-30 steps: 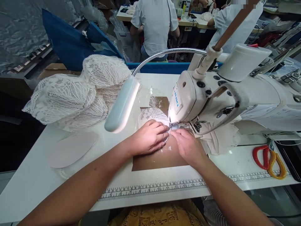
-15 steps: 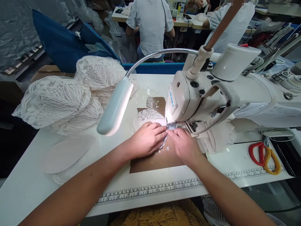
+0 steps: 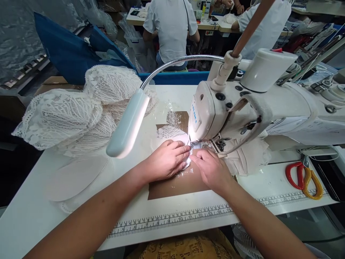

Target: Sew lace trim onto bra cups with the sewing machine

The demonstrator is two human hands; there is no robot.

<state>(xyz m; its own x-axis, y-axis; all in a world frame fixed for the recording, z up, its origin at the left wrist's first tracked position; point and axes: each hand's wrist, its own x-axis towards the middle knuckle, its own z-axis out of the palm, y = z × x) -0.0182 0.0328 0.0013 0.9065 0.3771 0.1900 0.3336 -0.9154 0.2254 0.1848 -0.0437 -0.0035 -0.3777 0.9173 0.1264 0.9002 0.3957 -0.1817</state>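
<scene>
A white lace piece (image 3: 172,133) lies under the needle area of a white sewing machine (image 3: 203,111), over a brown taped sheet (image 3: 172,187). My left hand (image 3: 168,160) rests palm down on the lace, its fingers close together and pressing it beside the presser foot. Just right of the lace edge is my right hand (image 3: 212,167), fingers curled, with thumb and index fingertip at the edge near the foot. Whatever is between those fingertips is too small to make out.
Lace cups (image 3: 64,115) are piled at the left, near a flat pale oval pad (image 3: 78,178). A lamp (image 3: 129,122) hangs over the table (image 3: 134,144). Red-and-yellow scissors (image 3: 303,178) lie right, above a printed ruler (image 3: 188,216). Two people in white shirts sit beyond.
The lace has shifted slightly at the foot, and more of its edge shows between my hands. My right fingertips have drawn slightly back from it. The camera view has moved a little.
</scene>
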